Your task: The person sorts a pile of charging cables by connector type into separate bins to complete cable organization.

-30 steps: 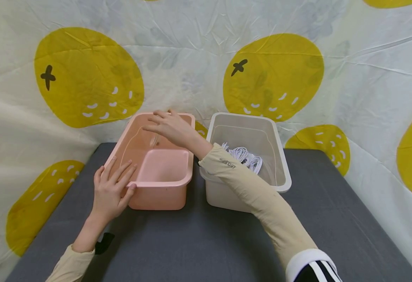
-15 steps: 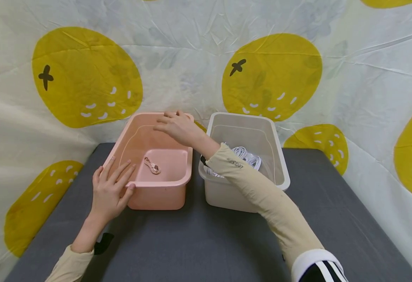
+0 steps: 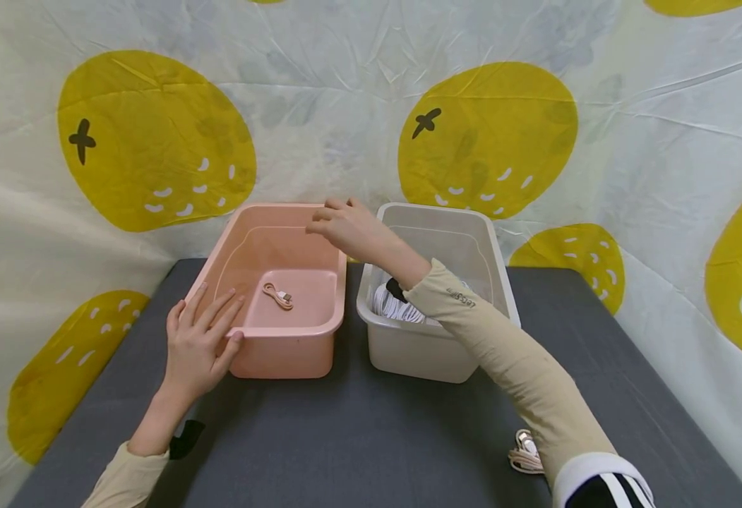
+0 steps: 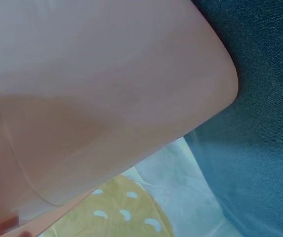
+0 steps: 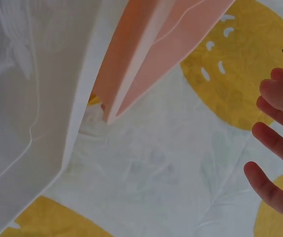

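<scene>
My left hand [image 3: 202, 346] rests with spread fingers on the near left corner of the pink plastic bin [image 3: 294, 330]. In the left wrist view, the pink bin's outer wall [image 4: 111, 89] fills most of the picture. On the bin's floor lies a small bundled pink charging cable [image 3: 278, 296] with a USB plug. My right hand [image 3: 354, 229] hovers above the gap between the two bins, its fingers [image 5: 274, 138] apart and holding nothing in the right wrist view. Bundled white cables [image 3: 396, 307] lie in the light grey bin [image 3: 421, 346], partly hidden by my right forearm.
Another bundled cable [image 3: 526, 453], pinkish white, lies on the dark grey tabletop [image 3: 371, 437] beside my right sleeve [image 3: 510, 360], which partly covers it. Behind the bins hangs a white curtain [image 3: 332, 141] with yellow fruit prints.
The pink cable dropped from beneath my right hand onto the pink bin's floor. That hand has moved right, toward the grey bin, and the cable on the table has come into sight. My left hand stays put.
</scene>
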A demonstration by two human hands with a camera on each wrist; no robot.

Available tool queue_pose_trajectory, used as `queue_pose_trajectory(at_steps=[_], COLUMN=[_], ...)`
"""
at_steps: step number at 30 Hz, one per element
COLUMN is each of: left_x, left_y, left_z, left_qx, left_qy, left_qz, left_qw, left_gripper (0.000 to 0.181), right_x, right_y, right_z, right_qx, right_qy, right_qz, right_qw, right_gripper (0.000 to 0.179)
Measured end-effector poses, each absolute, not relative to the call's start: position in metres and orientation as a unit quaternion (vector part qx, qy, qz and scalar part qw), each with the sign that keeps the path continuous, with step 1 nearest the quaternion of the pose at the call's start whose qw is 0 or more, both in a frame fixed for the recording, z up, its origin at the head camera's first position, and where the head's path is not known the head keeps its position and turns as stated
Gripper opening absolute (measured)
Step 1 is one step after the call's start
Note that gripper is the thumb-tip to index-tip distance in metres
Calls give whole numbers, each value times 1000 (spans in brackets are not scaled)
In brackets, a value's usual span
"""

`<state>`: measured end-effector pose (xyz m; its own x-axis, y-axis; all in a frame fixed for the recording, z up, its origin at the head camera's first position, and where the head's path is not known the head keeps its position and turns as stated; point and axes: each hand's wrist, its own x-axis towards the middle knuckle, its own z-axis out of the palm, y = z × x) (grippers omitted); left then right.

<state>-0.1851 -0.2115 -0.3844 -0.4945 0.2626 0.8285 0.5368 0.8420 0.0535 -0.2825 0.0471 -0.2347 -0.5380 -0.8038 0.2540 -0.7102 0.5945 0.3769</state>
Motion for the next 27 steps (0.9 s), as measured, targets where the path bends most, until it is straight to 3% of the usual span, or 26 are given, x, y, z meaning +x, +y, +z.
queue_pose_trajectory(at_steps=[15, 27], left_x=[-184, -185], left_y=[-211, -210], left_z=[-385, -385], left_qx=[-235, -235], left_qy=[-849, -847], left_qz=[-162, -161], left_qw=[445, 448], left_gripper=[56, 57], right_x=[-262, -224], right_y=[109, 160], right_z=[-225, -231], right_qx=[445, 439], right_qy=[-853, -859], right_qz=[-44, -48], right_qw=[269, 258], right_gripper=[28, 29])
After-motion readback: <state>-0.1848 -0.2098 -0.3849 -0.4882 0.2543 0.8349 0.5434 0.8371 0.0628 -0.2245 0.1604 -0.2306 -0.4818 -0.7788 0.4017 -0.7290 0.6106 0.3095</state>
